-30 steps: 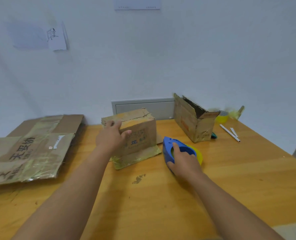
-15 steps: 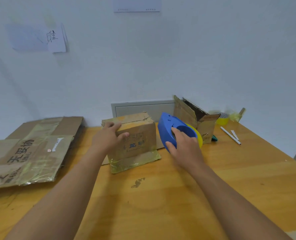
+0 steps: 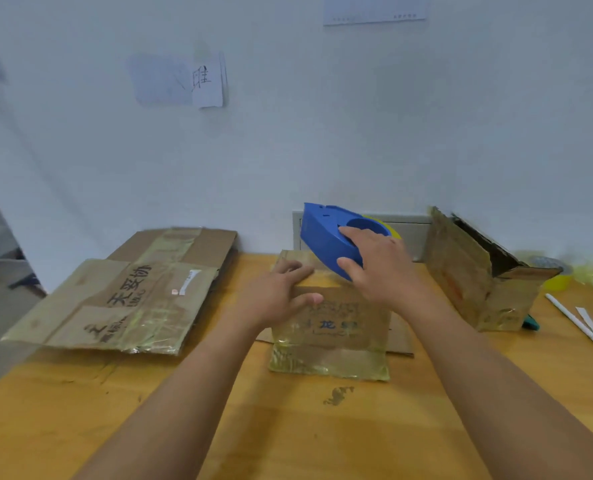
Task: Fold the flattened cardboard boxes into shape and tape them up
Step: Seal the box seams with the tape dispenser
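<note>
A small brown cardboard box [image 3: 336,327] with blue print stands folded in the middle of the wooden table [image 3: 288,427], its lower front flap lying out toward me. My left hand [image 3: 281,294] rests on the box's top left corner, fingers over the top and thumb on the front face. My right hand [image 3: 380,263] grips a blue tape dispenser [image 3: 326,237] with a yellow roll, held just above the box's top, nose pointing left and up.
Flattened cardboard boxes [image 3: 125,292] lie stacked at the table's left. A second folded box [image 3: 475,275] lies on its side at the right, with a yellow tape roll [image 3: 558,277] behind it and white paper strips [image 3: 577,322] near the right edge. The wall is close behind.
My right hand lifted the tape dispenser off the table and carried it up and left to just over the box's top. My left hand stayed on the box.
</note>
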